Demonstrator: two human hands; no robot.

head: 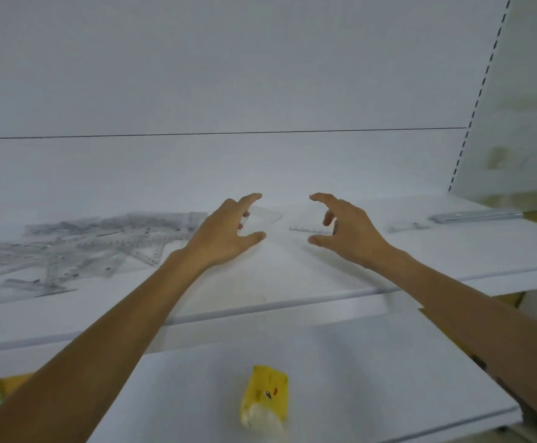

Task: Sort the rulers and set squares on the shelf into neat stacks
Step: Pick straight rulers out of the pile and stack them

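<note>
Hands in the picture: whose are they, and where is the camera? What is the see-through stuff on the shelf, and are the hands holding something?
They belong to a person. The camera sits on that person's head and looks down, so you see the arms as the person does. The left hand and the right hand curve toward each other over a white shelf. Between them lie clear plastic pieces, one with tiny printed marks. They are so see-through that I cannot tell whether the fingers grip them or only touch. To the left is a messy heap of clear rulers and set squares. Far right lies a long stack, probably rulers. On the lower shelf sits a yellow pack with a cartoon face.
</note>
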